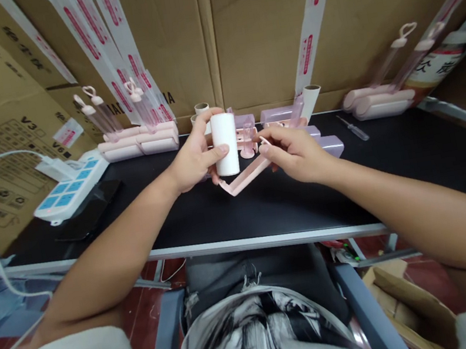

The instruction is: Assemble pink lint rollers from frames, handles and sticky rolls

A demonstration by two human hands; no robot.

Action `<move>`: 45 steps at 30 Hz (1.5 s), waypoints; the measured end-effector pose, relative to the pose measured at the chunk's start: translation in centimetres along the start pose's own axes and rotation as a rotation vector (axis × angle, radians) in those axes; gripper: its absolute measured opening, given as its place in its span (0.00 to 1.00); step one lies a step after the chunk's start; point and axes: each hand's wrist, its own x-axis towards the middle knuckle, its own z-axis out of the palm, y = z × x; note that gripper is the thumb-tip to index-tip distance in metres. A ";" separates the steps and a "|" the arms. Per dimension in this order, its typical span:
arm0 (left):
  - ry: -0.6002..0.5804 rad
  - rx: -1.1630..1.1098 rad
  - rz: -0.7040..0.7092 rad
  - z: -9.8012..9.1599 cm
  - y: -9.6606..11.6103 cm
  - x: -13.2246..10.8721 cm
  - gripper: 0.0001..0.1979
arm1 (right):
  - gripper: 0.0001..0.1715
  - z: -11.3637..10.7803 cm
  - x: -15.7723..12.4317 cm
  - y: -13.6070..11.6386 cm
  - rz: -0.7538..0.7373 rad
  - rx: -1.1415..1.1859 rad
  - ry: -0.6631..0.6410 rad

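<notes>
My left hand [191,162] is closed around a white roll [225,145], held upright over the table, with the thumb pressed on its front. Between the thumb and fingers of my right hand [296,153] is one end of a long, angled pale-pink plastic piece [248,177]. That piece slants down to the left, and its far end lies just below the roll, close to my left fingertips; whether they touch it I cannot tell. Behind the hands are a clear pinkish plastic part [248,141] and purple translucent covers [332,146], partly hidden.
Pink rollers with clear handles stand at the left [159,141] and right [385,105]. A small screwdriver [354,128] lies on the black table [305,204]. At the left are a power strip [72,189] and a dark phone [90,213]. Cardboard [253,28] walls the back.
</notes>
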 end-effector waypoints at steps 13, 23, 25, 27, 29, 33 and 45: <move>-0.201 -0.113 -0.158 1.7 0.8 -0.5 0.46 | 0.35 0.3 0.1 -0.4 0.068 0.086 -0.013; -0.279 0.062 -0.100 1.8 0.7 -0.6 0.46 | 0.34 1.5 -0.3 -1.3 0.326 0.489 -0.082; -0.281 0.151 -0.019 1.4 0.9 -0.6 0.45 | 0.34 1.3 -0.3 -1.7 0.410 0.681 -0.152; -0.293 0.262 0.042 0.8 1.2 -0.6 0.46 | 0.33 1.0 -0.3 -1.9 0.466 0.831 -0.219; -0.319 0.384 0.100 0.3 1.6 -0.7 0.46 | 0.30 0.8 -0.1 -2.0 0.498 0.917 -0.271; -0.394 0.581 0.224 0.2 2.3 -1.0 0.47 | 0.32 0.8 0.1 -1.6 0.523 0.940 -0.296; -0.230 0.907 0.188 2.2 2.6 -1.2 0.41 | 0.37 1.1 0.2 -0.8 0.467 0.846 -0.204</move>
